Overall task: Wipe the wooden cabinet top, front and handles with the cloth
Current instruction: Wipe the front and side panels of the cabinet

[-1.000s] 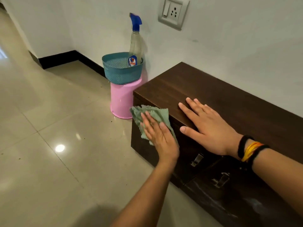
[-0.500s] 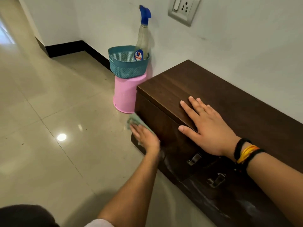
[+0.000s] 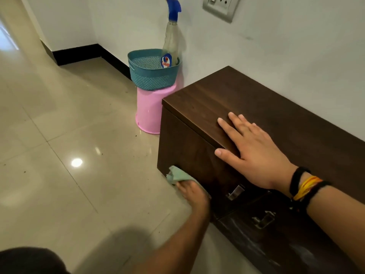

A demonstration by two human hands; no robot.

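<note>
A low dark wooden cabinet (image 3: pixel 221 95) stands against the white wall. My left hand (image 3: pixel 192 191) presses a pale green cloth (image 3: pixel 175 176) flat against the bottom of the cabinet front, close to the floor near its left corner. My right hand (image 3: pixel 254 151) lies flat on the cabinet top at its front edge, fingers spread, thumb hanging over the edge. Two metal handles show on the front, one (image 3: pixel 235 192) just right of my left hand and another (image 3: pixel 263 219) lower right.
Left of the cabinet a teal basket (image 3: pixel 146 80) holding a spray bottle (image 3: pixel 170 40) sits on an upturned pink bucket (image 3: pixel 150 113). Glossy tiled floor (image 3: pixel 69 155) spreads out to the left. A wall socket (image 3: pixel 221 4) is above.
My left hand has slid the cloth down the cabinet front, from the top edge to the bottom near the floor. My right hand has stayed on the top.
</note>
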